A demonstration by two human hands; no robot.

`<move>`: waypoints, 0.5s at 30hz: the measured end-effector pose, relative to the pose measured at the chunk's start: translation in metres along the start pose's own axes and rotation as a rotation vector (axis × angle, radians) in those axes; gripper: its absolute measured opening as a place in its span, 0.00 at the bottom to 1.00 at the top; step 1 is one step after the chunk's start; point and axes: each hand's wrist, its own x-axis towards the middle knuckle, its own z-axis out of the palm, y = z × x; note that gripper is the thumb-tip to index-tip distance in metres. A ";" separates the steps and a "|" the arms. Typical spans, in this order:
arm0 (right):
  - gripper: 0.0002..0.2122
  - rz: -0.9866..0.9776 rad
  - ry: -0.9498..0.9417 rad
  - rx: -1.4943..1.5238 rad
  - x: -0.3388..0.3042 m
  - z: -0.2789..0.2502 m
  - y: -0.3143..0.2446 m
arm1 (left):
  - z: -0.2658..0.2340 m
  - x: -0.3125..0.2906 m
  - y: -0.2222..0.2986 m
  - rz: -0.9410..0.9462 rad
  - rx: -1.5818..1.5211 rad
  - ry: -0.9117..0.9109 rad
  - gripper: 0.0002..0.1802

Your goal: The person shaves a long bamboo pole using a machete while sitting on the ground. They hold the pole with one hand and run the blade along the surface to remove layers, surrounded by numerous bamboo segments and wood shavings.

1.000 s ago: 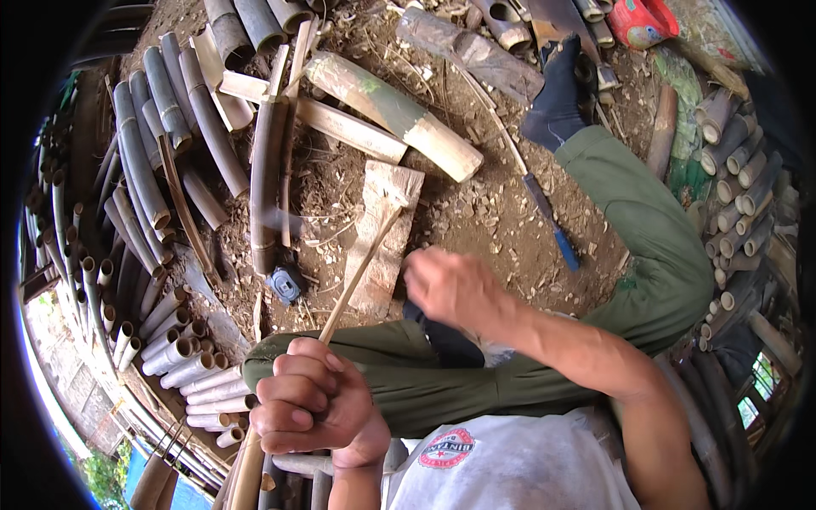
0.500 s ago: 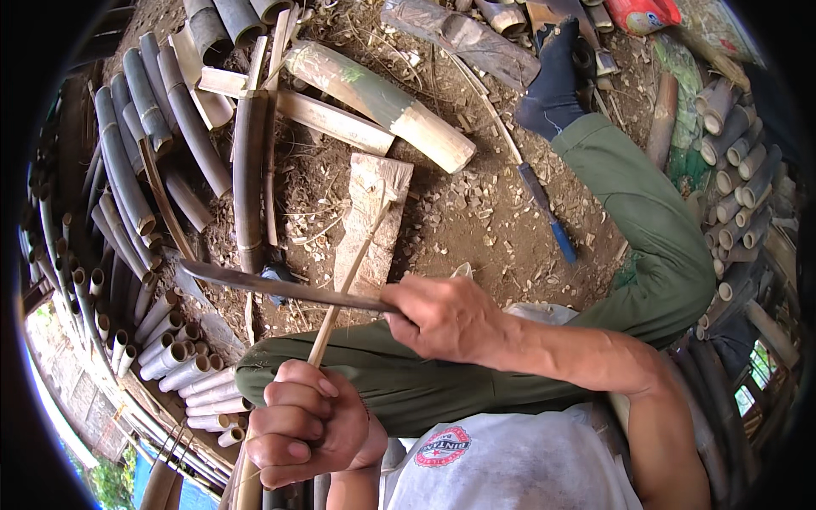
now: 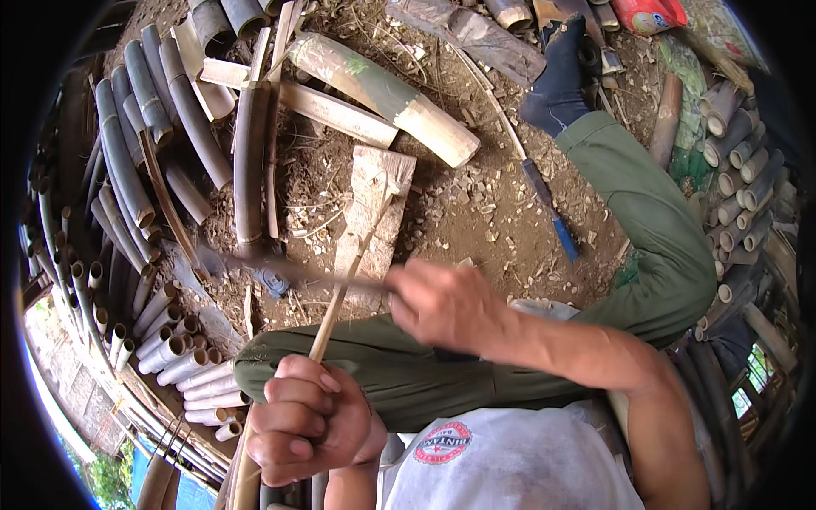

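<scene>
My left hand (image 3: 306, 421) is closed round a thin bamboo strip (image 3: 333, 312). The strip slants up and away over my leg, and its far end lies over a flat wooden block (image 3: 371, 212) on the ground. Below the fist the strip runs on toward the lower left. My right hand (image 3: 442, 304), smeared by motion, grips a long dark knife (image 3: 297, 270) by its handle, which the fingers hide. The blade points left and crosses the strip beyond my left fist. It is blurred too.
A thick bamboo piece (image 3: 387, 98) lies beyond the block. A blue-handled tool (image 3: 551, 208) rests on the chip-strewn soil. Cut bamboo lengths (image 3: 119, 153) stand and lie at left, with another stack (image 3: 748, 183) at right. My outstretched leg (image 3: 642, 200) bounds the right side.
The knife has moved slightly away from my left fist along the strip, blurring as it goes. My right hand has shifted with it. The left fist stays nearly in place.
</scene>
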 end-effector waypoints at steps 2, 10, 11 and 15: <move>0.07 0.012 0.044 -0.005 0.008 0.015 0.026 | -0.001 0.004 -0.002 0.019 0.029 0.000 0.18; 0.10 0.020 0.058 -0.070 0.019 0.020 0.052 | 0.001 0.008 -0.005 0.027 -0.020 -0.052 0.17; 0.09 0.112 -0.056 -0.036 0.010 0.021 0.050 | 0.002 0.009 -0.007 0.053 -0.048 -0.024 0.18; 0.06 -0.436 0.274 0.146 0.001 0.014 0.003 | -0.004 0.006 -0.002 0.034 -0.054 0.001 0.20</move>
